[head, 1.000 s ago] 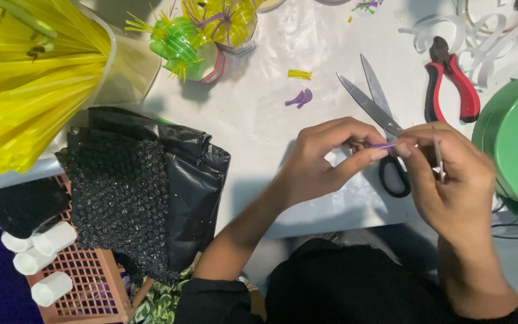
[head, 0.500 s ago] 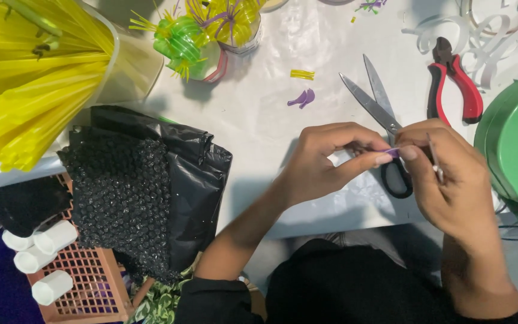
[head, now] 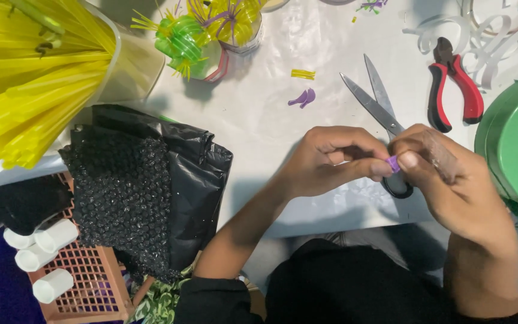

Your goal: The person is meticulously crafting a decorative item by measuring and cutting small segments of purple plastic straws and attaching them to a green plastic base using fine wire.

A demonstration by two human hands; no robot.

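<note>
Left hand: (head: 325, 159) curled at centre frame, thumb and forefinger pinching the purple strip piece (head: 394, 164), other fingers folded in
Right hand: (head: 451, 180) right of centre, fingertips pressed to the same purple piece from the other side, touching the left fingertips; a thin pale sliver across the fingers, too blurred to name
Purple strip piece: between both hands' fingertips, above the bench (head: 259, 120) edge; only a short stub visible, long axis hard to tell, seemingly tilted upper right to lower left
Scissors: (head: 376, 105) flat on the bench, blades spread toward upper left, black handle loop just under the fingertips
Pliers: (head: 451, 84) red-handled, upper right, well apart from the hands
Purple scraps: (head: 302, 98) above the left hand, a yellow offcut (head: 302, 74) near them
Yellow strips: (head: 25, 84) bundle in a tub, upper left
Black bubble wrap: (head: 121, 192) on a black bag, left of centre
Change: purple piece earlier lay nearly level as a longer strip between the fingertips, now bunched to a stub; hands drawn closer together and slightly lower
</note>
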